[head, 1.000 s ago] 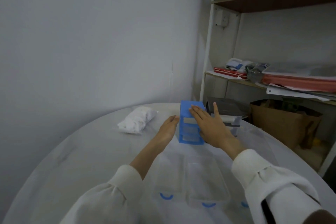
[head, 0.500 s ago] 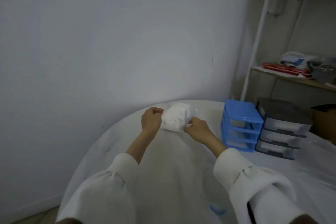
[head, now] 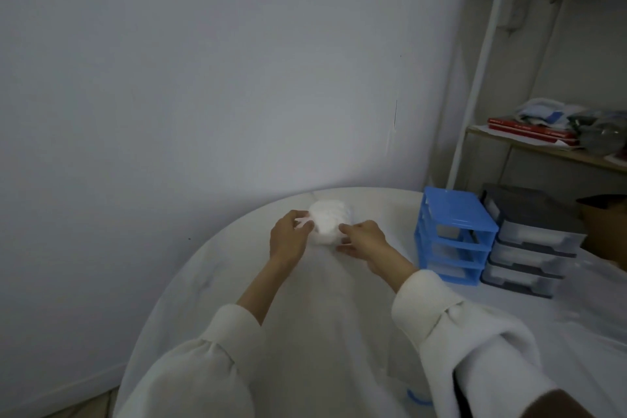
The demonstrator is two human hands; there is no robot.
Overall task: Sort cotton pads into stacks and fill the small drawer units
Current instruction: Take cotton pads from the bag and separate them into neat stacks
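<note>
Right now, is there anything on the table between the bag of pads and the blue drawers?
Nothing visible: only the right hand on the bag and bare table before the blue drawers.

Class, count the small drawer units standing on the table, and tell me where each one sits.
2. The blue drawer unit stands at the table's right side; the grey drawer unit stands directly right of it, against it. Others may lie outside the view.

You can't see the fingertips of your left hand (head: 288, 238) behind the white bag of cotton pads (head: 328, 225), whose contents blur, and the grey drawer unit (head: 529, 241) hides the cardboard box (head: 607, 224).
</note>
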